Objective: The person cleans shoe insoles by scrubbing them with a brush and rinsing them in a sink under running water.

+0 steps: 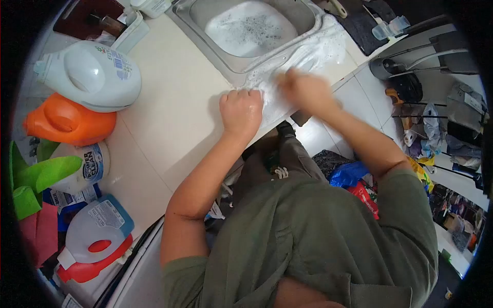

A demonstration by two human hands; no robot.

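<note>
A wet white cloth (321, 54), covered in suds, lies along the counter edge in front of the sink. My left hand (241, 114) is closed in a fist at the cloth's left end, and the fabric appears to run into it. Over the middle of the cloth is my right hand (307, 92), smeared by motion. Its fingers look curled, but I cannot make out whether anything is in them. Behind the cloth, the metal sink (226, 64) holds foamy white water (251, 28).
Large bottles stand on the left: a white one (92, 74), an orange one (77, 120) and a clear one with a red part (97, 231). Green cloths (46, 174) lie near them. At the right are a dark mat (354, 31) and crowded shelves (436, 113).
</note>
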